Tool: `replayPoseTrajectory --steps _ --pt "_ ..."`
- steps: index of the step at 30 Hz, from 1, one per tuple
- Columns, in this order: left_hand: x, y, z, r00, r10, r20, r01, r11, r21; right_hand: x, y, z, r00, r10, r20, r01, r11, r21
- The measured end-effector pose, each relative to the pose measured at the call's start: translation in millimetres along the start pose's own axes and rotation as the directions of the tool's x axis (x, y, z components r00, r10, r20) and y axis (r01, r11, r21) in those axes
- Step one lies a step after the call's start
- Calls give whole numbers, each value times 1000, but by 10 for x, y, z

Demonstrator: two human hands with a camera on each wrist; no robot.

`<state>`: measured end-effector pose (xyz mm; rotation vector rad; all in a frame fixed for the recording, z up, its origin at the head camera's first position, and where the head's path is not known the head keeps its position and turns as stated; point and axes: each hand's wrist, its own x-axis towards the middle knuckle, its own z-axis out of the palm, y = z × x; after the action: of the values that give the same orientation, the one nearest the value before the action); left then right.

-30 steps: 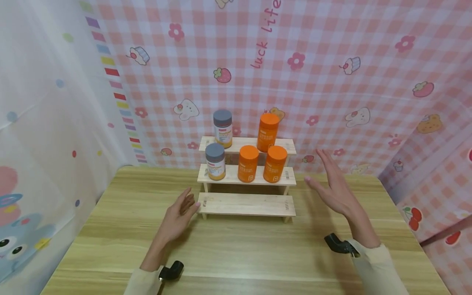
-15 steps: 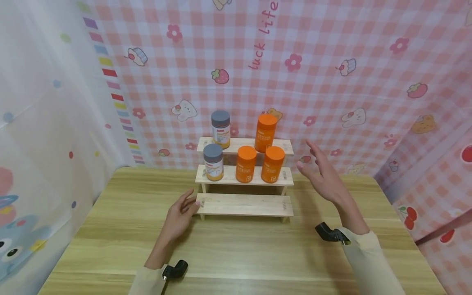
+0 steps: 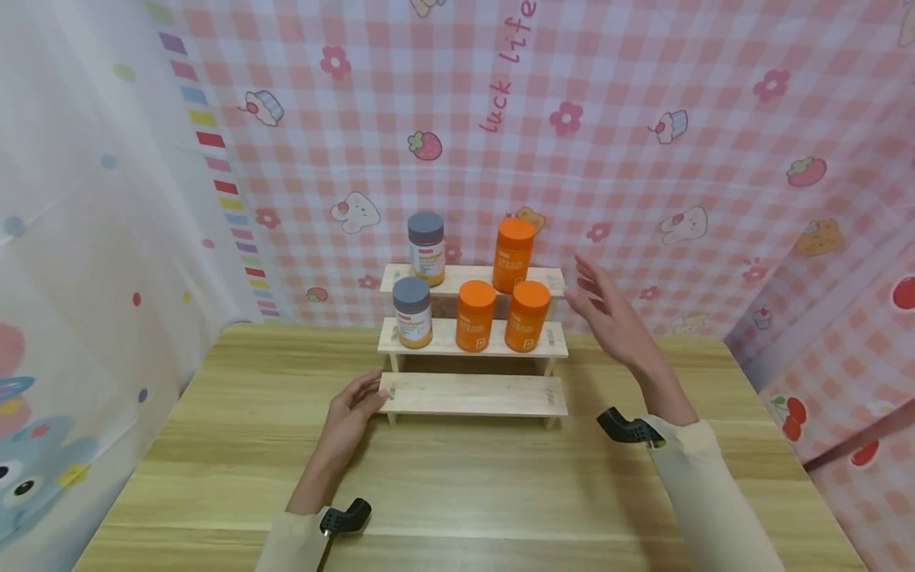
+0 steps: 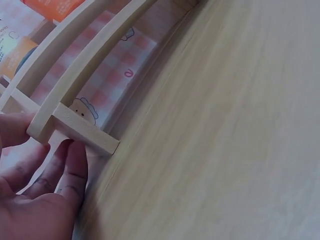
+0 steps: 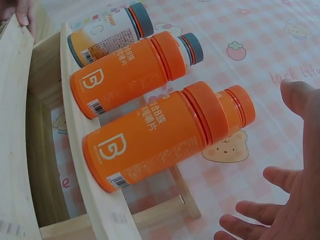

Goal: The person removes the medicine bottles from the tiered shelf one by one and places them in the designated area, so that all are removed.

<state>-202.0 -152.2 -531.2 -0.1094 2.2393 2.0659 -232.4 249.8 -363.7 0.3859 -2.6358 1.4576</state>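
Gripping the left end of the lowest step of the wooden rack (image 3: 472, 395), the person's left hand (image 3: 348, 421) has its thumb against the board and its fingers bent by the leg. The right hand (image 3: 611, 324) is open, fingers apart, near the right end of the top step. Up there stand a grey-capped bottle (image 3: 426, 253) and an orange bottle (image 3: 513, 256); the middle step carries another grey-capped bottle (image 3: 412, 318) and two orange bottles (image 3: 475, 318). The rack sits on the table (image 3: 457, 485).

- Rack (image 3: 472, 395): wood, smooth, matt.
- Orange bottles (image 5: 145, 140): plastic, slightly glossy.
- Table (image 3: 472, 492) at six o'clock: wood-grained, softly shining.
- Backdrop (image 3: 457, 79) at twelve o'clock: matt cloth.
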Motion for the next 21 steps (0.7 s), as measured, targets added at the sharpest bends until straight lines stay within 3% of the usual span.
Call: replayPoseTrajectory --steps 10,21 --pt "-2 -25 31 1000 -8 -3 7 993 -114 194 -90 58 1000 17 13 -18 998 67" --pt "-22 9 27 1000 8 9 -6 987 -159 445 -233 141 999 44 18 -45 997 68"
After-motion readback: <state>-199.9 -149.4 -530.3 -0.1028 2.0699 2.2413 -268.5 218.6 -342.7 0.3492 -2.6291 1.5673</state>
